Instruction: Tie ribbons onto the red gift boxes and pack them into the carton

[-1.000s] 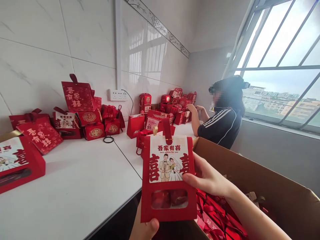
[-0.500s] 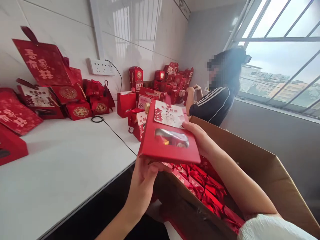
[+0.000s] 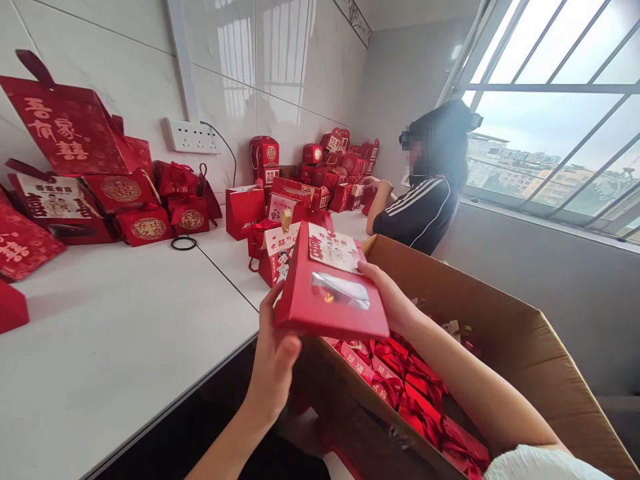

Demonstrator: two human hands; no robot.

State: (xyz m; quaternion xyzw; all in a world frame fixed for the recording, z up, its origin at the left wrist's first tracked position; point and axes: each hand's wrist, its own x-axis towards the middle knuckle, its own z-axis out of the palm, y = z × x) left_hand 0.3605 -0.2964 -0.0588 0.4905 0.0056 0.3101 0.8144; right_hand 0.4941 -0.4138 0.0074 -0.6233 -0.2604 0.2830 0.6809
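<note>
A: Where is the red gift box [image 3: 325, 310] just now?
B: You hold it in the air between both hands, tipped nearly flat and face up. It is over the near corner of the open cardboard carton [image 3: 500, 333], just past the edge of the white bench [image 3: 125, 347].
A: And my grips?
B: Your left hand [image 3: 274, 347] has its grip pinching the near left corner, with the fingers up the side edge. Your right hand [image 3: 389, 301] has its grip pressed on the right edge, thumb on the face beside the clear window. Its fingers are underneath, out of sight.
A: Which step would you call this?
B: I'd judge you're between places with it: held up and tilted, not set down anywhere. The carton below is packed with red ribboned boxes [image 3: 415, 393], and a cartoon-printed box [image 3: 280, 257] stands on the bench just behind yours.
A: What does the next move ask of me?
B: Whichever way you take it, have both grips on until it finds support. Level it so the contents behind the window don't slide, and mind the carton's rim
</note>
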